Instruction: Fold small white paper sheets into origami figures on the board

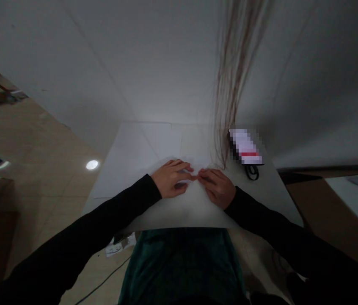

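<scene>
My left hand (173,178) rests low over the table, its fingers bent and a little apart around a small piece of white paper (184,181). Part of that paper shows between thumb and index finger; the rest is covered. My right hand (217,185) is closed in a pinch just to the right, its fingertips meeting those of my left hand at the paper's right end. Its curled fingers hide what lies between them. Behind and left of my left hand, a large white sheet (131,156) lies flat on the white table (172,216).
A phone with a lit, blurred screen (245,146) lies at the table's back right, a black strap loop (252,172) beside it. Long strands of hair (234,63) hang before the white wall (153,55). A cable (103,283) runs along the floor at lower left.
</scene>
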Action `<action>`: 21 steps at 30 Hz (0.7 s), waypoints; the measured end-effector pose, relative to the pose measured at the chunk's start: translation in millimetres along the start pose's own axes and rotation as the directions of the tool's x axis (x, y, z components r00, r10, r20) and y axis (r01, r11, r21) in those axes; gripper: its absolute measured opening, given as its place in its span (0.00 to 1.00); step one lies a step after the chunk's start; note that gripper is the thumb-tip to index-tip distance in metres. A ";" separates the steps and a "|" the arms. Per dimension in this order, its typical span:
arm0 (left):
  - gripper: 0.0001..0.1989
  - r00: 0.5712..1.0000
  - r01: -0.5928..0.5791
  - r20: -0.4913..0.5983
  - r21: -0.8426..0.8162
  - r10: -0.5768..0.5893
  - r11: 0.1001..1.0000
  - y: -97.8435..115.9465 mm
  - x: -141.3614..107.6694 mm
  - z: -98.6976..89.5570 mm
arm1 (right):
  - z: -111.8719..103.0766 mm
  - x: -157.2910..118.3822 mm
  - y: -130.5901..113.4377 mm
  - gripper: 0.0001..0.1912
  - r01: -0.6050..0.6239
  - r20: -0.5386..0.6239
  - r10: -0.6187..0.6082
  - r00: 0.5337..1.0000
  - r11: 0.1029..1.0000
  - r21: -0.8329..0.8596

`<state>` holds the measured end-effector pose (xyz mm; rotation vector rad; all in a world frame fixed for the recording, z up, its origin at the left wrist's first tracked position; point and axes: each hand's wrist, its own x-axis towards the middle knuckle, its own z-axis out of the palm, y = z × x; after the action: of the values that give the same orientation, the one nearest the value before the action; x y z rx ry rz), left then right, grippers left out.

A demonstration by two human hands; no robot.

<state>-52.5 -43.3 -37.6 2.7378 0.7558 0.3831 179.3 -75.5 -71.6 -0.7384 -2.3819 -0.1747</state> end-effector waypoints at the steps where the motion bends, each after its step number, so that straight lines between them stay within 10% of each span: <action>1: 0.24 0.999 -0.028 0.015 -0.024 0.029 0.999 -2.5 -1.3 -1.9 | -0.1 0.5 1.2 0.15 -0.006 -0.006 0.006 1.000 1.000 0.012; 7: 0.32 0.992 -0.125 -0.005 -0.121 0.126 0.985 -30.9 -10.2 -16.5 | 0.4 0.2 7.9 0.15 -0.032 -0.039 0.034 0.999 0.999 0.030; 12: 0.11 0.994 -0.108 -0.004 -0.334 0.114 0.936 -36.7 -5.2 -22.8 | 1.9 -1.9 7.3 0.17 -0.025 -0.014 0.026 1.000 0.999 0.044; 21: 0.13 0.960 0.178 -0.110 -0.464 -0.256 0.868 -38.0 16.3 -8.1 | 1.6 0.6 5.2 0.16 0.008 0.011 -0.009 1.000 0.997 0.071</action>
<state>-59.0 -1.8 -39.6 2.1782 0.8813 0.6549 180.9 -70.4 -72.8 -0.6982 -2.3890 -0.0890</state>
